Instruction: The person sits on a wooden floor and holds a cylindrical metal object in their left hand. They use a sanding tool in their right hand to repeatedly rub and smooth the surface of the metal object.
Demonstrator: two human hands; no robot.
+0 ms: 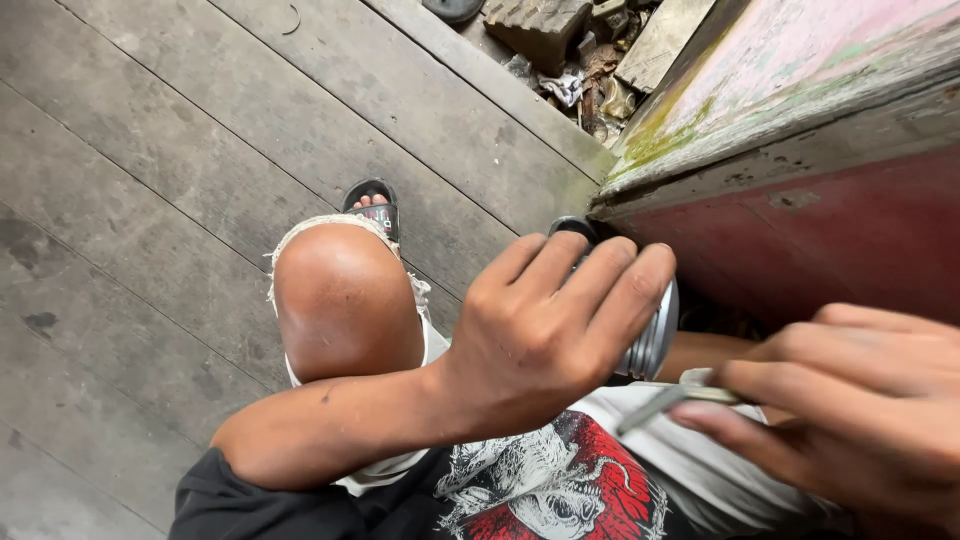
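Above the lap, left hand [540, 330] wrapped over a ribbed metal can [655, 335], fingers [600, 275] curled tight around it. Just right and lower, right hand [850, 410] pinching a thin metal strip [665, 398], tip aimed leftward toward the can's underside, nearly touching.

Head view, looking down at a seated person. The left hand [545, 330] wraps over a ribbed, silver metal cylinder [652, 340], fingers curled across its top so that most of it is hidden. The right hand [850, 410], blurred at the lower right edge, pinches a thin, flat metal blade [665, 398] whose tip points toward the cylinder's lower side; whether they touch cannot be told. Below lie a bare knee [345, 300], a sandalled foot [375, 208] on a grey plank floor [150, 150], and a black shirt with a red-and-white print [560, 490]. A weathered pink-and-red wooden panel [800, 130] fills the upper right, with rubble [570, 60] beyond.
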